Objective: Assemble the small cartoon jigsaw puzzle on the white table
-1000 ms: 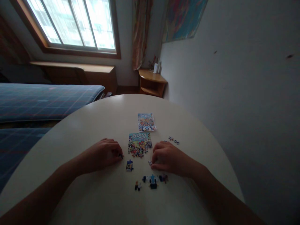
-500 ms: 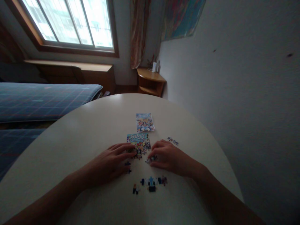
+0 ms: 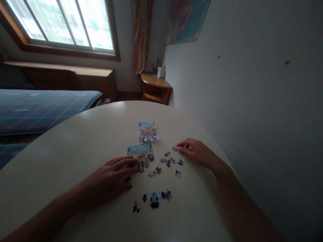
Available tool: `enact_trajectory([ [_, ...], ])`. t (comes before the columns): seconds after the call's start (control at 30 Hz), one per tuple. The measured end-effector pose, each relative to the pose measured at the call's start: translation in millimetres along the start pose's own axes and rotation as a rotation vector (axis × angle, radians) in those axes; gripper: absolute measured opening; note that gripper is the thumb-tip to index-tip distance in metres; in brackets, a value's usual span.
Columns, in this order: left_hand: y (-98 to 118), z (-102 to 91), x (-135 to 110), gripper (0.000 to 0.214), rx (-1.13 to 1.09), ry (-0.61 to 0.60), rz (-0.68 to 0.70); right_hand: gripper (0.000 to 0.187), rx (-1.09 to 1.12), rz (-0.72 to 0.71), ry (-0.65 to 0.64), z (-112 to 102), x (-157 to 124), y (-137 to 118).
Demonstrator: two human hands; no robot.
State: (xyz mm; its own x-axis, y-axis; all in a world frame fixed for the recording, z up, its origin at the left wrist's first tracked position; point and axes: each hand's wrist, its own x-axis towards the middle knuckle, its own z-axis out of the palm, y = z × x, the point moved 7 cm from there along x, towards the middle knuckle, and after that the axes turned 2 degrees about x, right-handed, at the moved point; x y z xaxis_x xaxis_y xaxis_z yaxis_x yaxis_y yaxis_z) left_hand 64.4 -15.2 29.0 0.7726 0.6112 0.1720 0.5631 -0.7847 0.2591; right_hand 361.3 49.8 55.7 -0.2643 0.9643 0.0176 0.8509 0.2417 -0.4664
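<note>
My left hand (image 3: 112, 176) lies flat with its fingers stretched out. Its fingertips rest on the left lower edge of a partly joined jigsaw puzzle (image 3: 140, 152), whose top reads "BLUEY". Dark puzzle pieces (image 3: 128, 181) peek out beside its thumb. To the right, my right hand (image 3: 195, 152) has thumb and fingertips drawn together at a small puzzle piece (image 3: 174, 148), partly covered by them. Between the hands lie several loose pieces (image 3: 168, 162) and a small joined cluster (image 3: 154, 172). Nearer me is a joined strip with a blue dog face (image 3: 154, 198).
Behind the puzzle lies a printed picture sheet (image 3: 147, 132) on the round white table (image 3: 101, 131). A single loose puzzle piece (image 3: 136, 206) sits near the front. Beyond the table are a plaid mattress (image 3: 45, 109), a corner shelf (image 3: 155, 82) and the wall (image 3: 252, 117) at right.
My right hand has moved away to the right and back, uncovering loose pieces in the middle. My left hand stays by the puzzle. The whole view has shifted slightly.
</note>
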Motion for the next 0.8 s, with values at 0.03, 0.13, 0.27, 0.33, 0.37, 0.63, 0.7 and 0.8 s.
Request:
enact_trajectory([
  [0.03, -0.5, 0.1, -0.1, 0.042, -0.002, 0.005, 0.001, 0.02, 0.014, -0.006, -0.013, 2.3, 0.4, -1.1],
  [0.13, -1.3, 0.1, -0.6, 0.042, -0.011, 0.025, 0.006, 0.021, 0.037, -0.026, -0.013, 6.4, 2.0, -3.2],
  [0.27, -1.8, 0.0, -0.5, 0.042, -0.017, 0.035, 0.004, 0.019, 0.019, -0.031, 0.029, 7.7, 4.7, -3.8],
  [0.33, -2.3, 0.5, -0.4, 0.042, -0.02, 0.028, -0.001, 0.017, 0.014, -0.026, 0.03, 9.3, 6.5, -3.6],
  [0.37, -2.3, 0.4, -0.4, 0.042, -0.022, 0.029, 0.0, 0.016, 0.008, -0.023, 0.031, 9.9, 7.3, -3.4],
  [0.63, -1.3, -3.5, -0.3, 0.041, -0.048, 0.048, -0.012, 0.013, 0.048, -0.031, 0.007, 12.3, 8.3, -10.5],
  [0.7, -0.6, -4.7, 0.0, 0.041, -0.055, 0.054, -0.008, 0.01, 0.078, -0.045, -0.019, 14.7, 7.7, -13.1],
  [0.8, -0.2, -6.2, 0.4, 0.041, -0.055, 0.064, 0.002, 0.01, 0.163, -0.069, -0.041, 19.0, 7.0, -14.6],
])
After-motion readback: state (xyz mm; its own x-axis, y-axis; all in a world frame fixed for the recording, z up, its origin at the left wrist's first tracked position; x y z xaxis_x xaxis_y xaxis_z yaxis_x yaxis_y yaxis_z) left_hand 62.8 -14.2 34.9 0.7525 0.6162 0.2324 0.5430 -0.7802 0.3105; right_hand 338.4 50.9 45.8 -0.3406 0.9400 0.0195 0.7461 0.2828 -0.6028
